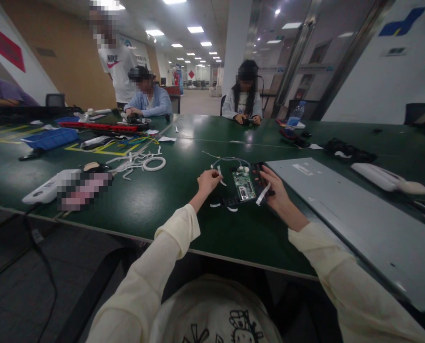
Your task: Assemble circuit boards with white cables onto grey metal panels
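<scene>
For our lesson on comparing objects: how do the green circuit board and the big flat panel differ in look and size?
The circuit board is green and crowded with small parts; the flat panel is grey and mostly plain. The circuit board is much smaller than the flat panel. Both look roughly rectangular.

Dark green, that table (126, 214), right across the frame, with yellow stripes (115, 153) at the left! Centre, the circuit board (243, 181) was green, its frame (231, 201) black, the strips (263, 194) white. Cream, the sleeves (176, 229) at lower centre; black line drawings marked the pale shirt (212, 312) below. Lower right, the big panel (358, 224) was plain grey! Over at left, a bright blue tray (50, 138), a white coil (154, 164), a pink patch on the pixelated item (84, 190). Red squares (5, 46) stood out upper left!
</scene>
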`<state>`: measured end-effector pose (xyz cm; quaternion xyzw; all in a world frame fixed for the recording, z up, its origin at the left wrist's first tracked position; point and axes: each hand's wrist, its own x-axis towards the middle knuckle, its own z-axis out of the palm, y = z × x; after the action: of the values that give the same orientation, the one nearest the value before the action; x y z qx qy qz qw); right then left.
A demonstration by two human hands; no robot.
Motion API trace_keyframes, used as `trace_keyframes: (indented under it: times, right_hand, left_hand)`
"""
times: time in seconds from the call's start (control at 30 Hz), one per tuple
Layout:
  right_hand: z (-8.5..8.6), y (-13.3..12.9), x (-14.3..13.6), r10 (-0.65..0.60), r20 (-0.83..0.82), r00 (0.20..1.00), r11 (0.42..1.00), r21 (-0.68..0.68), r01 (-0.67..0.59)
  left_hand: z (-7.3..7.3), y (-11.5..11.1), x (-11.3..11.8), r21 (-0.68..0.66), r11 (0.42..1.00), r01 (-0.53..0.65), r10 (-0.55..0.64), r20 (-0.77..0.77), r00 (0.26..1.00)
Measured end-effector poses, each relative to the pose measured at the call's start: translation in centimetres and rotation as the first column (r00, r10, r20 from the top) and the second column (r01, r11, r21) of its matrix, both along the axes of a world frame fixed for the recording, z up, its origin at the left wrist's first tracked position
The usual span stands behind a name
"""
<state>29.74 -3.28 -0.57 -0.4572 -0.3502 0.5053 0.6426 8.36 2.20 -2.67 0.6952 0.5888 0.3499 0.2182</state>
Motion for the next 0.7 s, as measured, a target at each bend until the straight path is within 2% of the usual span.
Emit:
trace_keyframes:
  times: [0.1,0.2,0.27,0.33,0.37,0.4,0.43,0.47,0.5,0.53,0.57,0.6,0.63,0.7]
  right_hand:
    - [-0.1,0.1,0.1,-0.012,0.007,1.000,1.000,0.002,0.012]
    - [-0.2,0.2,0.4,-0.009,0.057,0.998,1.000,0.031,0.007]
    - [-0.3,0.3,0.5,-0.005,0.069,0.998,0.999,0.042,0.002]
    - [-0.2,0.3,0.6,-0.002,0.036,0.999,0.999,0.041,0.001]
    - [-0.2,0.3,0.6,-0.004,0.010,1.000,0.999,0.039,0.004]
    - [-0.1,0.2,0.5,-0.006,-0.014,1.000,0.999,0.037,0.007]
    - [-0.1,0.2,0.5,-0.005,-0.031,1.000,0.999,0.038,0.006]
    - [0.0,0.2,0.5,-0.003,-0.042,0.999,0.999,0.043,0.005]
    - [0.0,0.1,0.4,0.000,-0.052,0.999,0.999,0.049,0.002]
    - [0.1,0.1,0.4,0.005,-0.064,0.998,0.999,0.054,-0.002]
    - [0.2,0.1,0.3,0.010,-0.081,0.997,0.998,0.057,-0.005]
    - [0.2,0.0,0.3,0.014,-0.099,0.995,0.998,0.057,-0.008]
    - [0.3,0.0,0.2,0.019,-0.111,0.994,0.998,0.055,-0.013]
    - [0.5,-0.2,0.1,0.040,-0.112,0.993,0.998,0.043,-0.035]
  left_hand:
    - [0.2,0.0,0.1,0.013,0.995,0.102,-0.103,0.214,0.971]
    - [1.2,-0.3,-0.4,0.038,0.989,0.146,-0.148,0.436,0.888]
    - [2.2,-0.7,-1.4,0.016,0.982,0.186,-0.173,0.460,0.871]
    - [3.4,-1.4,-2.8,-0.054,0.957,0.286,-0.242,0.396,0.886]
    - [4.0,-1.8,-3.6,-0.124,0.919,0.375,-0.309,0.364,0.879]
    - [4.6,-2.2,-4.4,-0.200,0.855,0.478,-0.394,0.349,0.850]
    - [5.2,-2.6,-5.1,-0.261,0.767,0.586,-0.492,0.346,0.799]
    - [5.7,-2.9,-5.6,-0.295,0.683,0.668,-0.574,0.348,0.741]
    - [6.1,-3.2,-6.1,-0.301,0.626,0.719,-0.629,0.351,0.694]
    - [6.4,-3.3,-6.3,-0.290,0.593,0.751,-0.660,0.359,0.660]
    - [6.6,-3.4,-6.4,-0.265,0.584,0.767,-0.672,0.373,0.640]
    - [6.7,-3.4,-6.4,-0.227,0.602,0.766,-0.661,0.396,0.637]
    - [6.8,-3.2,-6.3,-0.176,0.641,0.747,-0.633,0.429,0.644]
    - [6.6,-2.7,-5.6,-0.052,0.755,0.653,-0.545,0.505,0.670]
